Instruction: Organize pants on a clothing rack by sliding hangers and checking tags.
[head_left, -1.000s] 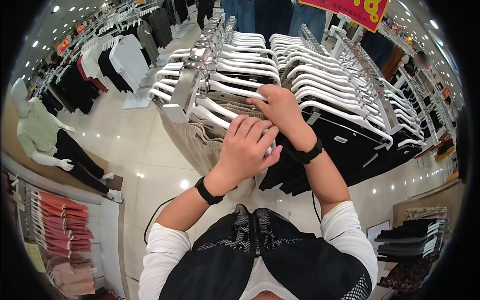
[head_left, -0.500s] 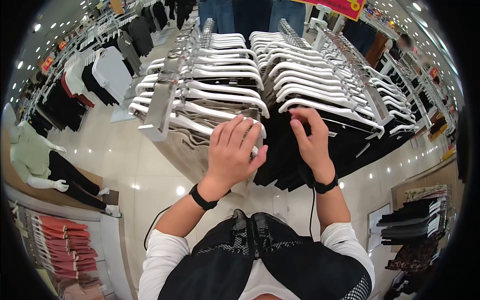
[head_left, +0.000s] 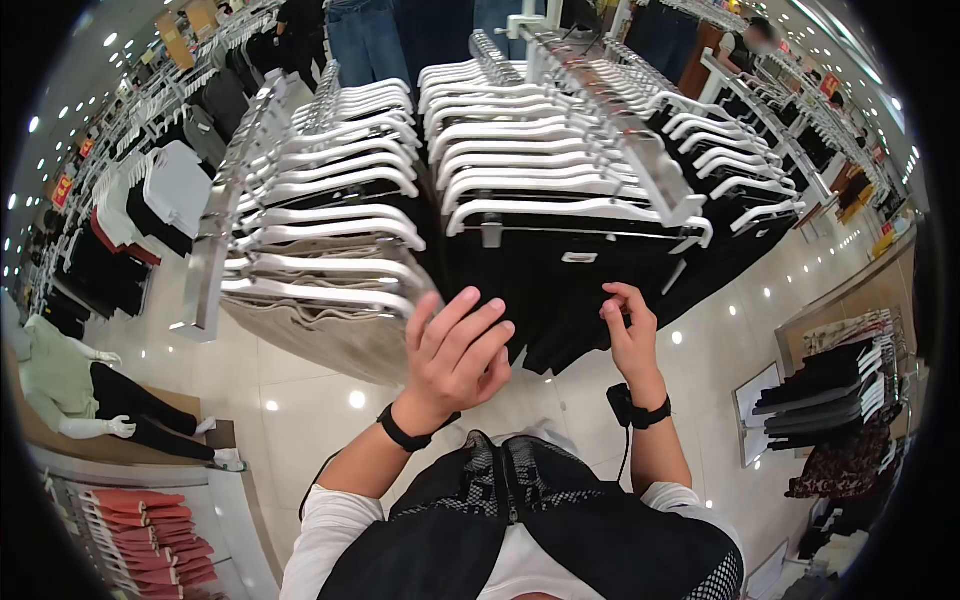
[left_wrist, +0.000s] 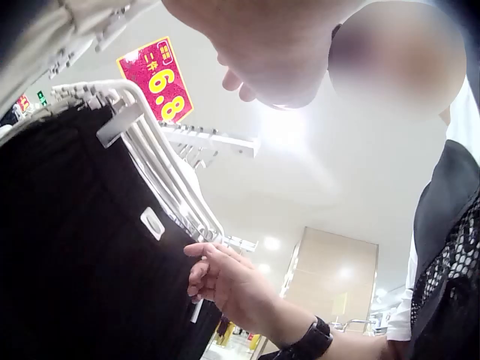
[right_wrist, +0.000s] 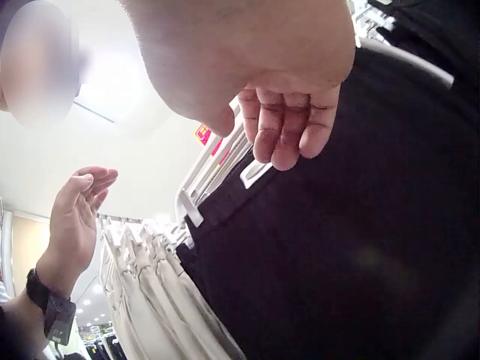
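Note:
In the head view my left hand [head_left: 455, 355] hovers with spread, loosely bent fingers at the front end of the beige trousers [head_left: 335, 335], its fingertips overlapping the nearest white hanger [head_left: 335, 295]. It holds nothing. My right hand [head_left: 632, 335] is raised in front of the black trousers [head_left: 545, 275], fingers relaxed and thumb apart, also with nothing in it. The right wrist view shows its fingers [right_wrist: 286, 139] hanging down before the black cloth, near a white tag [right_wrist: 257, 174]. A clip hanger [head_left: 580, 212] carries the front black pair.
Metal rails [head_left: 640, 150] with rows of white hangers run away from me on both sides. A dressed mannequin [head_left: 65, 370] stands at the left, above folded red garments [head_left: 150, 540] on hangers. Dark clothes [head_left: 825, 400] hang at the lower right. A red price sign [left_wrist: 159, 79] hangs overhead.
My right hand has let go of a hanger among the beige trousers and moved right, in front of the black ones. The left hand has come off the hangers. The head view has turned right.

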